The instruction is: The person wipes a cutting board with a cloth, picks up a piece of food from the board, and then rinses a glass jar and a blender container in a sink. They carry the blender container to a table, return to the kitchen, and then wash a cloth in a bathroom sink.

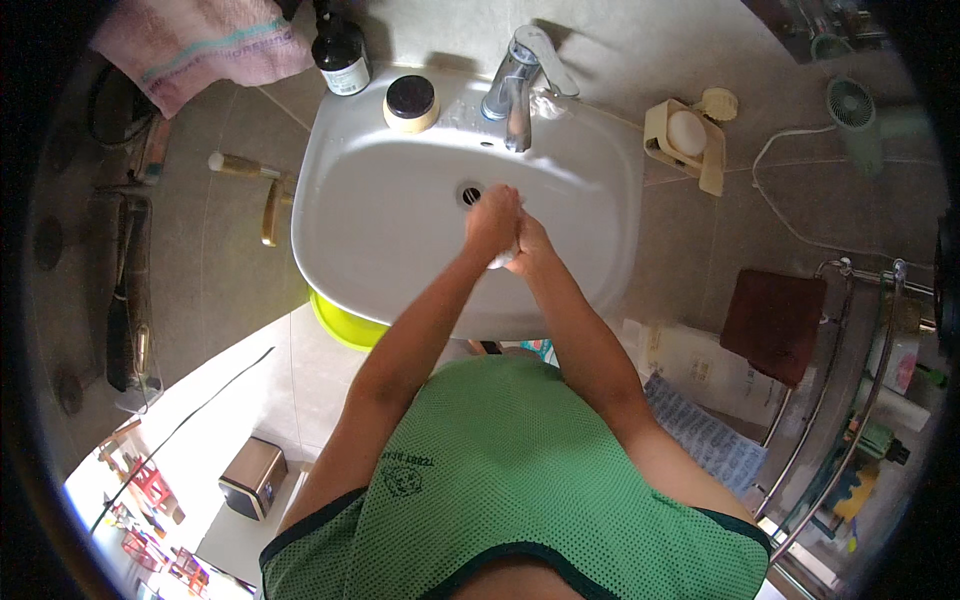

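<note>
Over the white washbasin (375,225) my two hands are pressed together, just right of the drain hole (471,196). My left hand (491,219) is curled, its knuckles toward the tap. Against it lies my right hand (532,244), partly covered by the left. Some white material (502,259) shows between the palms and below them; whether it is cloth or lather I cannot tell. Most of the fingers are hidden. Beyond the hands stands a chrome mixer tap (517,97), and no water stream is visible under its spout.
A dark pump bottle (343,60) and a black-lidded jar (411,105) stand on the basin's back left rim. White suds (551,105) lie beside the tap. At right, a wall soap dish (712,161) holds white soap (686,133). A lime-green basin (341,322) sits below.
</note>
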`<state>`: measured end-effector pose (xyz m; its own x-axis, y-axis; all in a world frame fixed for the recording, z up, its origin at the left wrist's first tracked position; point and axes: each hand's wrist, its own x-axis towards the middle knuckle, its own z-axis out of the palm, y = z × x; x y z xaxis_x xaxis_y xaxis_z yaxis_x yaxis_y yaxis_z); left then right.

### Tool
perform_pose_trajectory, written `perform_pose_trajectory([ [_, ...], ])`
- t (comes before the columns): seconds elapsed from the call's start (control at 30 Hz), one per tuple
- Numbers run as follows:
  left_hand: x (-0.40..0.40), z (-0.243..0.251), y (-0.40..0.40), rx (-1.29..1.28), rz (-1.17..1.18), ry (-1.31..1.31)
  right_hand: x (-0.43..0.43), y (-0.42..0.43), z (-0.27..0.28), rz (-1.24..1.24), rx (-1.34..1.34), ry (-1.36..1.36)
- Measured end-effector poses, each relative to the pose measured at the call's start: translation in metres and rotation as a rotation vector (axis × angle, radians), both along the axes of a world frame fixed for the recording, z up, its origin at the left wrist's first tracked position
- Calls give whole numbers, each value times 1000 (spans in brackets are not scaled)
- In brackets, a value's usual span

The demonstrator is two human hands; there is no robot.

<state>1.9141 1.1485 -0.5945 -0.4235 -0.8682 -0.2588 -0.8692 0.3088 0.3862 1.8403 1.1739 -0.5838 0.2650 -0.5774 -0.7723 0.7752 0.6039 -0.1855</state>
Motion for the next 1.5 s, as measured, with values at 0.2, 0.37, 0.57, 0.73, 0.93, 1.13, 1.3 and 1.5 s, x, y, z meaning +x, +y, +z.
perform_pose_trajectory([
  [0.2,-6,8,20,-82,395,402,-7,6,-9,61,-25,-33],
  [0.37,53,22,3,1081,1039,1354,-36,-18,6,98,-96,-25],
  [0.57,62,16,16,967,620,1629,-52,-10,20,260,-196,212],
  [0.73,55,20,23,879,689,1624,-60,-9,6,61,-9,126],
  [0.93,-17,48,37,-291,249,698,-38,4,-65,-151,-407,-448],
  [1.13,-8,54,14,193,414,691,-25,0,-27,-15,-281,2],
  [1.3,8,5,6,-34,80,347,7,3,4,121,-111,128],
  [1.5,-13,14,30,-244,-220,36,-19,-9,-7,-38,23,133],
])
